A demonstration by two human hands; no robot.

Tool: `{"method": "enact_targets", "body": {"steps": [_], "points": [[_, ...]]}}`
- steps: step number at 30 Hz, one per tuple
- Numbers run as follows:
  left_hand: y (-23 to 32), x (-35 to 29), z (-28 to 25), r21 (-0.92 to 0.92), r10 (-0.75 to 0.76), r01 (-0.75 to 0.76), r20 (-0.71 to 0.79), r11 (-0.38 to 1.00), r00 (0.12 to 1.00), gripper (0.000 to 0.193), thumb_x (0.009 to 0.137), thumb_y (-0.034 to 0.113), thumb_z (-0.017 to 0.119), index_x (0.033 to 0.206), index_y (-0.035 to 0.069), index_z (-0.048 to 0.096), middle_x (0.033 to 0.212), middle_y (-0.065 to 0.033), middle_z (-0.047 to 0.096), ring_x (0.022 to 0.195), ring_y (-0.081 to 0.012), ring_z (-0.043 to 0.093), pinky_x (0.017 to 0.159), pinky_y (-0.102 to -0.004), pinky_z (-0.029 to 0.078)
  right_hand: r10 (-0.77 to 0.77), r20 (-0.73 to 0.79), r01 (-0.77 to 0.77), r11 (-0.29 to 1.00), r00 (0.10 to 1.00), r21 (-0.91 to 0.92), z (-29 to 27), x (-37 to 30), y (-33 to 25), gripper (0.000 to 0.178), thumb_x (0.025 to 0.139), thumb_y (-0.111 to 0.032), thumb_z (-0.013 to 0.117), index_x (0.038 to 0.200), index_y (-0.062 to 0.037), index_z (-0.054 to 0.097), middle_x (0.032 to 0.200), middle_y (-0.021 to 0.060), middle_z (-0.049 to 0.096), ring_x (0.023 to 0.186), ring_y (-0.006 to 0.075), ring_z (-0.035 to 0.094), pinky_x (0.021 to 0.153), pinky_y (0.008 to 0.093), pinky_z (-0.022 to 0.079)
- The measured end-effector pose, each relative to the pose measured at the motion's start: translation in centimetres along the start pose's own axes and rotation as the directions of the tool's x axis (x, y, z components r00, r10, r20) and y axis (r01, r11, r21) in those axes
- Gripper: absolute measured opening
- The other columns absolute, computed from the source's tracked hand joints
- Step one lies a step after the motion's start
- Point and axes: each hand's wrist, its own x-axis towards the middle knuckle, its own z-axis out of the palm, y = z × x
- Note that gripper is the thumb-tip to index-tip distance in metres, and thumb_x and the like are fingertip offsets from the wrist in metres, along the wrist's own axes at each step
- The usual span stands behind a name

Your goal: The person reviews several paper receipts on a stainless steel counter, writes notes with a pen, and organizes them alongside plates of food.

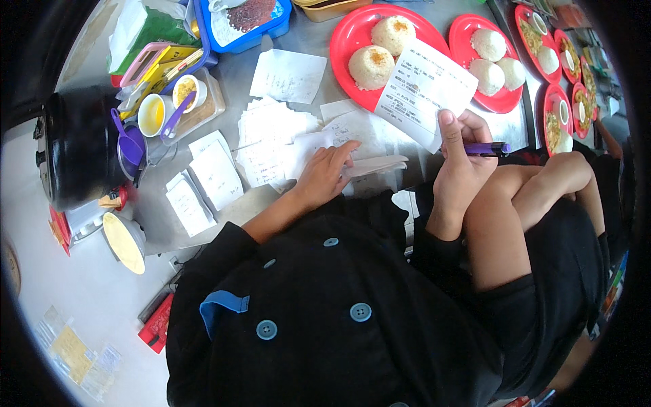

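Note:
My right hand [468, 159] is closed on a printed order slip [424, 95], pinched at its lower corner by the thumb. A purple pen [488, 148] lies across the same hand, pointing right. The slip overlaps a red oval plate [342, 57] bearing two rice mounds [371, 67], topped with orange-brown bits. My left hand [324, 169] rests palm down on handwritten paper slips [308, 146], its fingers stretched forward. Against its fingertips lies a small stack of white slips [376, 165]; the fingers' undersides are hidden.
More slips [215, 169] spread over the steel counter [264, 210]. At left stand a black pot [78, 149], a cup with purple spoons [132, 146] and a blue tub [247, 41]. Red plates of rice [464, 30] line the right. A person's forearms [502, 224] are close on my right.

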Motion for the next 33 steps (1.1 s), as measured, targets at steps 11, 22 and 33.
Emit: {"method": "enact_targets", "body": {"steps": [11,22,33], "points": [[0.4,2.0,-0.8,0.448,-0.064,0.124,-0.146,0.886,0.987,0.02,0.064,0.01,0.068,0.084,0.009,0.064,0.105,-0.0081,0.055,0.109,-0.0274,0.039,0.083,-0.0459,0.027,-0.029,0.027,0.03,0.999,0.999,-0.036,0.8,0.5,-0.1,0.018,0.078,-0.012,0.07,0.086,0.001,0.06,0.068,0.0019,0.06,0.053,0.0012,0.041,0.048,0.0159,0.024],[0.8,0.8,-1.1,0.371,0.059,-0.004,-0.135,0.929,0.989,0.015,0.075,0.018,0.064,0.085,0.009,0.057,0.094,-0.004,0.06,0.087,-0.0218,0.053,0.074,-0.0376,0.034,0.001,0.051,0.002,0.999,0.999,-0.042,0.5,0.6,0.1,0.017,0.078,-0.008,0.069,0.087,0.0031,0.059,0.068,0.0016,0.06,0.059,0.0035,0.049,0.056,0.0155,0.034],[-2.2,7.2,-2.4,0.349,-0.334,0.343,-0.086,0.872,0.938,0.03,0.079,0.009,0.057,0.103,-0.004,0.042,0.091,-0.0241,0.055,0.078,-0.041,0.059,0.066,-0.0445,0.049,-0.004,0.083,0.005,1.0,0.997,-0.007,0.2,0.5,-0.2,0.015,0.08,-0.007,0.068,0.086,0.002,0.058,0.069,-0.0003,0.059,0.06,0.0023,0.047,0.055,0.0152,0.033]]}}
